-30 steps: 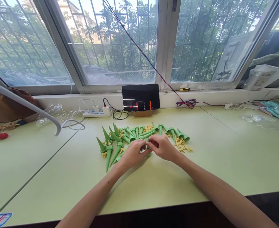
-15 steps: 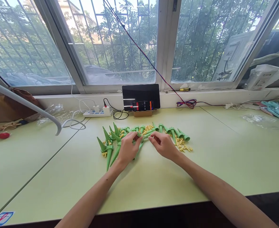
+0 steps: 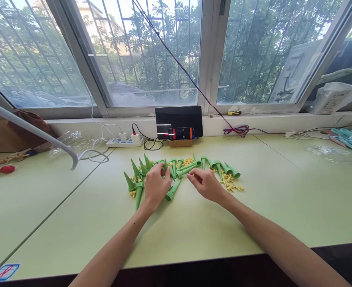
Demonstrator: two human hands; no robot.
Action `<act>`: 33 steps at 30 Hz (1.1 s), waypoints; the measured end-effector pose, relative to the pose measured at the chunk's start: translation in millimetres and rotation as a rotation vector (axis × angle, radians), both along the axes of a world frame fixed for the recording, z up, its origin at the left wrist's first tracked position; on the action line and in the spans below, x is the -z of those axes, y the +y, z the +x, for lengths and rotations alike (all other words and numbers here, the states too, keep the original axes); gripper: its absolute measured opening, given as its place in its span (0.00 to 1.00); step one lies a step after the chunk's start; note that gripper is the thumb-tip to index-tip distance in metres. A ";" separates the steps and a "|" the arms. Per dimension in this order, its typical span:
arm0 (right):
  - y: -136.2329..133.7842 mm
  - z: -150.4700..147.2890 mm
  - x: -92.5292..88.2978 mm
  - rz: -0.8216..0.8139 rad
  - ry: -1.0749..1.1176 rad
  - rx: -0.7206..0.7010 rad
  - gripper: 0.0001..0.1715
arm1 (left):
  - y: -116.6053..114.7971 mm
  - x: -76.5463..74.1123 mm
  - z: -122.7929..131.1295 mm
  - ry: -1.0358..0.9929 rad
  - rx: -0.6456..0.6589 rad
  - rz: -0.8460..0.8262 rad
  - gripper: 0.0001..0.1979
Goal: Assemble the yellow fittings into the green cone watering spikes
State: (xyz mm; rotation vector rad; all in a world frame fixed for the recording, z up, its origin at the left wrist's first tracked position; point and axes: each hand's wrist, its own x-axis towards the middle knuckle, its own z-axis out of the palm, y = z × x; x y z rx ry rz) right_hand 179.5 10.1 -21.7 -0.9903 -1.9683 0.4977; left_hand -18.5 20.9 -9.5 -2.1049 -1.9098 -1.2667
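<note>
Pale green table (image 3: 194,227) carried a heap of green plastic cone spikes (image 3: 182,167) at mid-table. Judged it best to lift one spike by its wide collar, clear of its neighbours. Left hand (image 3: 155,184) curled onto the heap's near edge, grip unclear; right hand (image 3: 205,184) sat half-closed near small yellow plastic pieces (image 3: 228,181), contents hidden.

The left hand (image 3: 155,184) is covering part of the green cones (image 3: 180,170), hiding its fingertips and whether they are gripping one. The right hand (image 3: 205,184) is curling inward, concealing anything pinched in it. Both forearms are running off the bottom edge. The phone (image 3: 181,132) is showing digits too small to read. The white tube (image 3: 23,127) is running off the left edge.
</note>
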 end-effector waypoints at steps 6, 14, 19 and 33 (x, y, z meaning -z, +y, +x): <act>0.1 -0.3 0.2 -0.012 -0.003 -0.012 0.17 | -0.6 -4.0 -2.6 0.061 -0.119 -0.086 0.06; 0.5 -0.2 0.4 -0.014 -0.006 -0.017 0.18 | -3.9 -7.0 -0.5 0.383 -0.190 -0.234 0.11; -0.4 -0.3 0.3 -0.014 -0.011 -0.018 0.19 | -3.5 -7.5 -0.5 0.445 -0.190 -0.331 0.11; 0.5 -1.0 0.1 -0.002 -0.032 -0.022 0.20 | -2.4 -8.0 -4.1 0.421 -0.230 -0.299 0.08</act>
